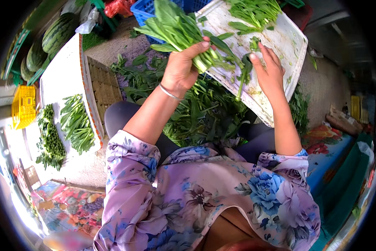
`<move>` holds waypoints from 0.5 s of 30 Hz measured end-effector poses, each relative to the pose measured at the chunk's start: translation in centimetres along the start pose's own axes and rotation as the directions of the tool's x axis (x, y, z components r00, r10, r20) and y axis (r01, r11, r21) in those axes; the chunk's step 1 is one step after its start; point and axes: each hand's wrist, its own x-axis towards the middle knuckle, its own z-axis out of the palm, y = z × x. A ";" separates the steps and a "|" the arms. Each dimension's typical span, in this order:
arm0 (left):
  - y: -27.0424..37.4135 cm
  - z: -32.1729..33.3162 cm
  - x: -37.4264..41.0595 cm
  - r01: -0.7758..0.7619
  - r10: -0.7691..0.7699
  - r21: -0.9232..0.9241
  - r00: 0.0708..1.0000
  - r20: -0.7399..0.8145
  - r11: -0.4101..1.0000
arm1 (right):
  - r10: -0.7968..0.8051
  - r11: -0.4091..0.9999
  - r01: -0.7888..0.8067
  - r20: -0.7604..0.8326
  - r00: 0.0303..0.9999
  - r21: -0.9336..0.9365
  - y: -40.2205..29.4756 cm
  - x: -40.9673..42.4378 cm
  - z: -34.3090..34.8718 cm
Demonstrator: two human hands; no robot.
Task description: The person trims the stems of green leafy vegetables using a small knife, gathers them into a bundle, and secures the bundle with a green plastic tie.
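My left hand (184, 64) is closed round the stems of a bunch of leafy greens (181, 31), its leaves pointing up and left. To the right, over a dirty white board (288, 62) with a raised rim, is my right hand (267, 67), fingers spread. A loose leafy stalk (245, 72) hangs beside its thumb; whether the fingers touch it I cannot tell. A pile of greens (253, 14) lies on the board's far part. Below the board, between my knees, a large heap of loose leaves and stalks (200, 113) covers the floor.
At left, a white-topped stand (61, 72) holds two rows of greens (78, 125). Watermelons (57, 33) lie on a green rack behind it, near a yellow crate (24, 106). A blue plastic basket (142, 12) stands beyond the board. Low surfaces with printed covers (72, 207) are at both sides.
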 end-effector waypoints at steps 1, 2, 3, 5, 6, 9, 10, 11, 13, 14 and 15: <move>0.1 0.3 0.0 -0.017 0.016 -0.028 1.000 -0.014 0.999 | -0.003 0.968 0.018 -0.060 0.998 0.251 -1.4 -0.2 -0.2; 0.2 0.8 -0.3 -0.066 0.065 -0.061 0.998 -0.026 0.996 | 0.009 0.872 0.048 -0.113 0.994 0.487 -2.9 -0.5 -0.3; 0.1 0.7 -0.1 -0.091 0.088 -0.081 0.995 -0.039 0.993 | 0.030 0.717 0.086 -0.154 0.988 0.692 -4.0 -0.8 -0.3; 0.3 0.1 0.0 -0.091 0.088 -0.114 0.996 -0.032 0.989 | 0.087 0.615 0.089 -0.180 0.980 0.783 -6.2 -1.6 0.3; 0.5 -0.1 0.0 -0.094 0.089 -0.120 0.995 -0.046 0.988 | 0.113 0.545 0.088 -0.177 0.978 0.834 -7.5 -1.8 1.3; -0.3 0.8 -0.9 -0.147 0.140 -0.179 0.989 -0.050 0.973 | 0.197 0.411 0.058 -0.151 0.969 0.910 -11.8 -1.2 2.8; -1.0 0.7 -1.1 -0.252 0.248 -0.066 0.967 -0.053 0.966 | 0.187 0.365 0.050 -0.126 0.974 0.930 -14.1 -0.6 2.9; -1.0 1.7 -1.8 -0.242 0.235 -0.073 0.968 -0.092 0.968 | 0.191 0.340 0.036 -0.107 0.976 0.940 -15.9 0.0 2.9; 1.3 2.0 -2.5 -0.240 0.219 -0.283 0.970 -0.103 0.928 | 0.100 0.341 -0.025 -0.010 0.995 0.940 -18.0 0.7 2.5; 2.7 1.4 -2.7 -0.300 0.271 -0.255 0.952 -0.144 0.919 | 0.045 0.320 0.004 -0.019 0.999 0.947 -19.4 1.1 2.7; 3.8 1.7 -2.9 -0.323 0.292 -0.252 0.944 -0.152 0.912 | -0.106 0.421 0.123 -0.086 0.991 0.899 -19.0 1.5 2.5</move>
